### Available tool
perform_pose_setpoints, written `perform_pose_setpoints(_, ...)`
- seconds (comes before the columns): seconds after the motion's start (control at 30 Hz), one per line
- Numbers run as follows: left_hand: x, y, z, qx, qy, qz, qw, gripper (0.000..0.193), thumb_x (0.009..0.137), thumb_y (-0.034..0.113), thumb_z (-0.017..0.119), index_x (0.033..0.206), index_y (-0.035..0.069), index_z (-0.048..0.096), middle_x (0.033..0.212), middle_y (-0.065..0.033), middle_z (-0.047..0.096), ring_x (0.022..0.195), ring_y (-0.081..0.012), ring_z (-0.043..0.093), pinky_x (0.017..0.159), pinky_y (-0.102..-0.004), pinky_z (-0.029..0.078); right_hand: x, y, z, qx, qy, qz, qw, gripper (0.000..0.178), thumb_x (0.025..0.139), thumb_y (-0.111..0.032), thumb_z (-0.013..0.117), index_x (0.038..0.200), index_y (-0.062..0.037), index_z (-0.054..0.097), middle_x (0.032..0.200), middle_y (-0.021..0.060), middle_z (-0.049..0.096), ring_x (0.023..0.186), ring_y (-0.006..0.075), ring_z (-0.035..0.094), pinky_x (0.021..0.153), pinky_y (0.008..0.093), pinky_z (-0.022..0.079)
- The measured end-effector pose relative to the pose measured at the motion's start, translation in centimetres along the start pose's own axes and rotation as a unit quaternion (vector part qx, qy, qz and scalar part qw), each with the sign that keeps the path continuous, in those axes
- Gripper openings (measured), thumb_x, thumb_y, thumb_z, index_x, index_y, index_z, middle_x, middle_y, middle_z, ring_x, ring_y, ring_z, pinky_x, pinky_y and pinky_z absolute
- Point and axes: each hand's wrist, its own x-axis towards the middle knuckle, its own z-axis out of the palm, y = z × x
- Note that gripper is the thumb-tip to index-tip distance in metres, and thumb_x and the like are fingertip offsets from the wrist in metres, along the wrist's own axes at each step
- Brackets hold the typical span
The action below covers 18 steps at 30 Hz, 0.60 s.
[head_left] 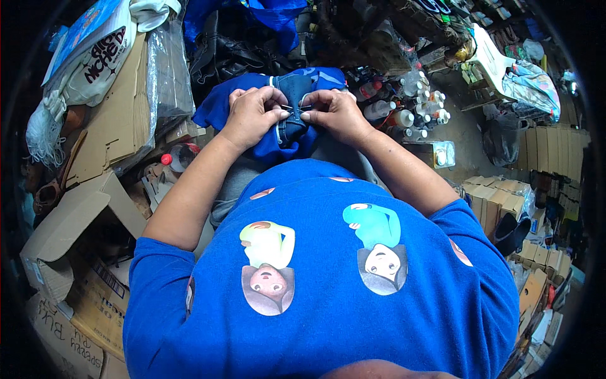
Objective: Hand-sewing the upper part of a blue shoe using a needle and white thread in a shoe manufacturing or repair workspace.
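On my lap lies a dark denim piece (294,87) with white edging, on top of bright blue cloth (218,104). My left hand (252,115) is closed at the left of the denim, thumb and index finger pinching a thin pale strand. Opposite it, my right hand (338,114) pinches another thin pale length, which curves up over the index finger. The two pinches sit close together over the denim with a small gap between them. Whether these strands are thread or needle is too small to tell.
Flattened cardboard (117,120) and a white cloth bag (104,66) stand at the left, above an open cardboard box (76,218). Several plastic bottles (416,114) crowd the floor at the right. A white plastic chair (489,60) and stacked boxes (495,199) are farther right.
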Motion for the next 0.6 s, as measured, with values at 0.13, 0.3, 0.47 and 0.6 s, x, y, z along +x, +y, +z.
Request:
perform_pose_setpoints(0.13, 1.0, 0.2, -0.1, -0.046, 0.020, 0.011, 0.999, 0.011, 0.069, 0.012, 0.076, 0.078, 0.007, 0.070, 0.075, -0.0040, 0.066, 0.075, -0.0175, 0.060, 0.079, -0.0322, 0.043, 1.2, -1.8, -0.8, 0.113, -0.037, 0.123, 0.985, 0.017, 0.078, -0.016, 0.078, 0.090, -0.0050, 0.071, 0.079, 0.0013, 0.068, 0.072, 0.0058, 0.060, 0.067, 0.0247, 0.049)
perform_pose_setpoints(0.3, 1.0, -0.1, -2.5, -0.022, 0.006, 0.053, 0.998, 0.009, 0.068, 0.010, 0.076, 0.073, 0.007, 0.069, 0.078, -0.0032, 0.063, 0.089, -0.0192, 0.056, 0.084, -0.0320, 0.043, 1.6, 0.1, -1.8, 0.232, -0.091, 0.079, 0.965, 0.012, 0.081, -0.011, 0.074, 0.082, -0.0017, 0.067, 0.079, 0.0016, 0.067, 0.073, 0.0070, 0.059, 0.069, 0.0240, 0.048)
perform_pose_setpoints(0.47, 0.5, 2.6, -4.0, 0.130, -0.067, 0.037, 0.989, 0.010, 0.078, 0.016, 0.068, 0.085, 0.011, 0.065, 0.081, -0.0034, 0.064, 0.092, -0.0226, 0.058, 0.082, -0.0382, 0.039, 1.1, -0.5, -3.7, 0.189, -0.135, 0.085, 0.969, 0.009, 0.085, -0.010, 0.068, 0.088, -0.0029, 0.064, 0.077, 0.0052, 0.067, 0.072, 0.0140, 0.063, 0.070, 0.0284, 0.049)
perform_pose_setpoints(0.6, 1.0, 4.6, -3.4, 0.289, -0.189, 0.105, 0.933, 0.011, 0.087, 0.015, 0.054, 0.095, 0.012, 0.061, 0.081, -0.0121, 0.065, 0.087, -0.0314, 0.062, 0.080, -0.0431, 0.037, 1.7, -4.4, -3.3, -0.292, -0.191, -0.107, 0.931, 0.013, 0.085, -0.016, 0.055, 0.093, -0.0082, 0.061, 0.076, 0.0167, 0.065, 0.081, 0.0352, 0.065, 0.076, 0.0462, 0.046)
